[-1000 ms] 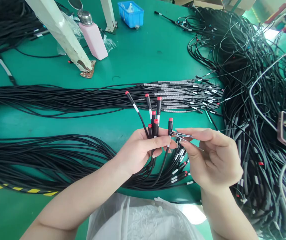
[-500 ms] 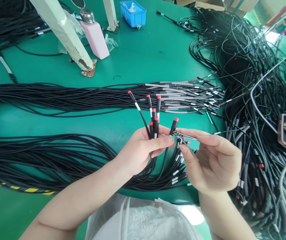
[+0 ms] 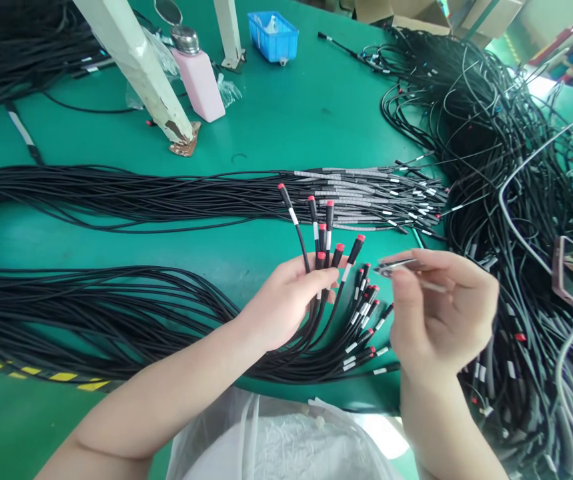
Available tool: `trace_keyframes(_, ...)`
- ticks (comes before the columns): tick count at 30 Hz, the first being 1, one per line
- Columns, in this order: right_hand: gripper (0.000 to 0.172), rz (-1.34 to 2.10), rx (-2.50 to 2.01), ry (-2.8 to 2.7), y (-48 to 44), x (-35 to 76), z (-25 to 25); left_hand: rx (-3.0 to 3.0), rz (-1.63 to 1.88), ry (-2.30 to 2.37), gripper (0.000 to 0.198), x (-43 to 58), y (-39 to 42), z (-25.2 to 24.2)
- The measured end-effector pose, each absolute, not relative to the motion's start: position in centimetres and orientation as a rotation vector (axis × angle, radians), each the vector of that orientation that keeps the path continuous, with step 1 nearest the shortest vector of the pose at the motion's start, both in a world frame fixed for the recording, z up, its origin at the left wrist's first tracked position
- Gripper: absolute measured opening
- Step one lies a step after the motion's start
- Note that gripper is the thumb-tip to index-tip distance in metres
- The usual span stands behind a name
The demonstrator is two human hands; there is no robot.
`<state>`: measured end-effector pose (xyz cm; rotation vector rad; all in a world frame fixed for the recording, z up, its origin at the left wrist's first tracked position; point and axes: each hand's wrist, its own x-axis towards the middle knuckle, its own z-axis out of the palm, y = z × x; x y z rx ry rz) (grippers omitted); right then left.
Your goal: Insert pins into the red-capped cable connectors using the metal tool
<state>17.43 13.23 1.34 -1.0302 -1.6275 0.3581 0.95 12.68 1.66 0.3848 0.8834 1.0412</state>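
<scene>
Right hand [image 3: 443,317]: pulling rightward, pinching a slim silver metal tool [image 3: 391,268], centre-right of frame.
Left hand [image 3: 286,303]: clasping red-capped round black cables [image 3: 322,240], mid-frame.
Contact: ending, tool standing clear of cables.

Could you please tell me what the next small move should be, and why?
Probably the left hand should spread the red-tipped cables a little with its thumb: several stand close together in its grip, while the small metal tool in the right hand is apart from them, leaving room to single one out.
</scene>
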Motion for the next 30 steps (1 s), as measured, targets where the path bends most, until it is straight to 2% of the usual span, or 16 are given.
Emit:
trace_keyframes(2, 0.015, 0.409, -1.105, -1.701, 13.5, 17.7, 1.8, 0.51, 1.0, 0.874, 0.016, 0.9, 12.6, 1.3)
trace_keyframes(4, 0.012, 0.546, -1.178, -1.789, 13.7, 17.9, 2.2, 0.602, 0.967, 0.861, 0.016, 0.9, 12.6, 1.1)
trace_keyframes(9, 0.024, 0.783, -1.329, -1.78, 14.0, 17.8, 2.6, 0.624, 0.949, 0.883, 0.021, 0.7, 12.7, 1.6)
trace_keyframes(12, 0.03, 0.964, -1.26, -1.737, 14.1, 17.8, 2.9, 0.627, 0.884, 0.929, 0.024, 0.6, 12.7, 1.8)
trace_keyframes(18, 0.024, 1.065, -1.149, -1.559, 13.9, 18.0, 2.2, 0.615, 0.83, 0.902, 0.018, 0.4, 12.6, 2.1)
trace_keyframes(20, 0.024, 1.055, -1.111, -1.482, 13.8, 17.8, 1.8, 0.529, 0.904, 0.877, 0.019, 0.5, 12.6, 2.3)
trace_keyframes(24, 0.042, 0.848, -0.952, -1.394, 13.4, 17.2, 1.6, 0.415, 0.998, 0.82, 0.018, 0.4, 12.6, 2.4)
trace_keyframes(27, 0.038, 0.693, -0.848, -1.42, 12.9, 16.6, 1.6, 0.393, 1.018, 0.794, 0.015, 0.3, 12.6, 2.4)
trace_keyframes(30, 0.043, 0.633, -0.783, -1.488, 12.5, 16.2, 1.4, 0.39, 1.025, 0.768, 0.013, 0.2, 12.7, 2.4)
